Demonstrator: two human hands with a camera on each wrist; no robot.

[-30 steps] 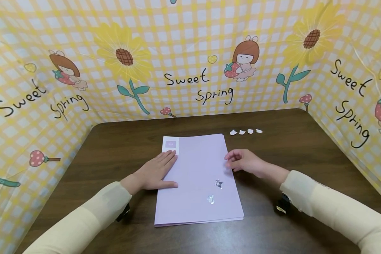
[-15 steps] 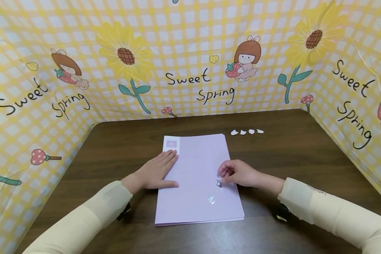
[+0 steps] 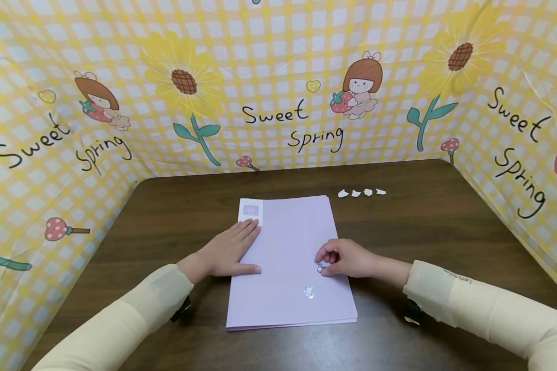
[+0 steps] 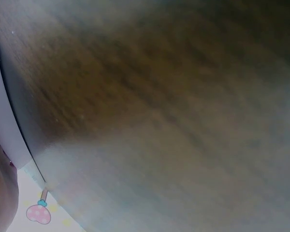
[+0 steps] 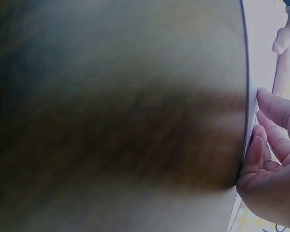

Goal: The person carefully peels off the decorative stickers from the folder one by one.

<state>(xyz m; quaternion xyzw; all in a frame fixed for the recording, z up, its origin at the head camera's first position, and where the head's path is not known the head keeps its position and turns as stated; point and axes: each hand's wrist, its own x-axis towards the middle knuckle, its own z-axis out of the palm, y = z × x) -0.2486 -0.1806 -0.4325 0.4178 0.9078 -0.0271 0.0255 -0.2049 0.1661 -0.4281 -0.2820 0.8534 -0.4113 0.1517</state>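
Note:
A lilac folder (image 3: 288, 232) lies flat on the table, with a white label (image 3: 250, 210) at its upper left corner. My left hand (image 3: 227, 250) rests with straight fingers on the folder's left edge, its fingertips at the label's lower edge. Over the right side of the folder, my right hand (image 3: 345, 258) has its thumb and index finger at a small dark-and-silver character sticker (image 3: 318, 268), partly covered by the fingertips; the other fingers curl in. Below it, a shiny pale character sticker (image 3: 309, 291) lies on the folder. In the right wrist view, the thumb (image 5: 275, 107) meets the folder's surface.
Several small white paper scraps (image 3: 362, 192) lie in a row on the dark wooden table (image 3: 176, 206), beyond the folder's upper right corner. A yellow-checked cloth (image 3: 269, 67) with flowers and lettering hangs around the back and sides.
My right hand has moved from the folder's right edge inward and down to the dark sticker, its thumb and index finger closing in on it. The left hand has stayed in place.

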